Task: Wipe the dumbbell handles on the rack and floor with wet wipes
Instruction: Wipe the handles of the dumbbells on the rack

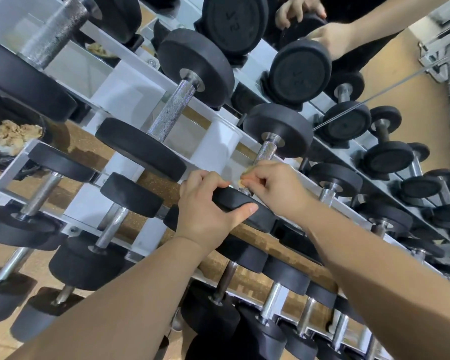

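A tiered white metal rack (130, 97) fills most of the view, its rails running from upper left to lower right. It carries rows of black round-headed dumbbells with steel handles, heavier at the left and lighter at the right. Behind the rack stands a wall mirror (395, 63), which reflects the dumbbells and the person's two hands. Speckled brown floor (89, 149) shows between the rails. At the left edge is a black container (16, 102) holding crumpled tan wipes.

On the top tier, near the middle of the view, lies the black rubber-headed dumbbell (278, 129) being worked on. Its knurled steel handle (266, 152) slopes down toward the person, and its near head (247, 213) sits at the front rail.

The left hand (205, 203) holds that near head, with a closed grip: the fingers are curled over the top edge and the thumb is pressed along the front face. The right hand (276, 185) is at the lower part of the handle, just above the near head. Its grip is closed on a small yellowish-tan wet wipe (245, 170), pinched between fingers and thumb against the handle. Only scraps of the wipe show past the fingers.
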The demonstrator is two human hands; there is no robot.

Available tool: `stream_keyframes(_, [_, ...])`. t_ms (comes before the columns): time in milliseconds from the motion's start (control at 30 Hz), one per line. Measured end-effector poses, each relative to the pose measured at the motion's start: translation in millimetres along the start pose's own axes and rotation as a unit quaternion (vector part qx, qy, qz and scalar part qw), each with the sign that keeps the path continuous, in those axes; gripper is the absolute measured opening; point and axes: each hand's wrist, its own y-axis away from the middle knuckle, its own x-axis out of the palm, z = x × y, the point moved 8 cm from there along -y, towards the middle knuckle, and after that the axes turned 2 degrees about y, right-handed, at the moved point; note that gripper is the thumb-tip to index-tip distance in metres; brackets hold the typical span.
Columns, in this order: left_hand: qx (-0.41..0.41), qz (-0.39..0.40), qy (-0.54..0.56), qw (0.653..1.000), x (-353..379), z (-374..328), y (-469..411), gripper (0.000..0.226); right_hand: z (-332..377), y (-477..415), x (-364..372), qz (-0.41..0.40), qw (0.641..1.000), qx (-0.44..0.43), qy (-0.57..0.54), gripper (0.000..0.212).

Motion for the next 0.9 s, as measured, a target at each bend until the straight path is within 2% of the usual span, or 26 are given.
stream_keyframes(67, [0.002, -0.005, 0.001, 1.0, 0, 0, 0, 0.053, 0, -10, -4, 0.017, 0.999, -0.019, 0.044, 0.023])
stream_keyframes(167, [-0.003, -0.006, 0.002, 1.0, -1, 0, 2, 0.053, -16, -32, -28, -0.063, 0.991, 0.028, 0.117, 0.018])
stream_keyframes(233, [-0.005, -0.001, -0.003, 1.0, 0, -1, 1, 0.053, -26, -31, -38, -0.118, 0.983, 0.095, 0.106, 0.017])
stream_keyframes(300, [-0.001, 0.002, -0.007, 1.0, -1, -1, 1, 0.053, -25, -19, -34, -0.151, 0.98, 0.113, 0.068, 0.015])
stream_keyframes(333, [0.002, 0.003, -0.008, 1.0, 0, -1, 1, 0.053, -21, -13, -27, -0.139, 0.984, 0.102, 0.042, 0.012])
stream_keyframes(433, [0.005, 0.006, -0.006, 1.0, 0, -1, 1, 0.054, -6, 6, -1, -0.034, 0.997, 0.054, -0.032, 0.009])
stream_keyframes(500, [0.008, 0.007, -0.004, 1.0, 0, -2, 0, 0.055, -4, 2, -3, -0.01, 1.0, 0.022, -0.013, 0.012])
stream_keyframes(567, [0.007, 0.008, -0.004, 1.0, 1, -1, 1, 0.055, -10, -14, -15, -0.047, 0.998, 0.016, 0.036, 0.013])
stream_keyframes(667, [-0.001, 0.009, 0.003, 1.0, 1, 1, 1, 0.054, -29, -32, -34, -0.105, 0.985, 0.11, 0.076, 0.019])
stream_keyframes(733, [-0.003, 0.01, -0.005, 1.0, 1, 1, 1, 0.054, -30, -29, -32, -0.105, 0.98, 0.143, 0.084, 0.018])
stream_keyframes(800, [-0.006, 0.012, -0.008, 1.0, 1, 1, 1, 0.055, -21, -21, -18, -0.049, 0.988, 0.131, 0.069, 0.015])
stream_keyframes(900, [-0.014, 0.014, -0.006, 1.0, 2, 2, 0, 0.054, -5, -10, 9, 0.086, 0.99, 0.089, 0.07, 0.012])
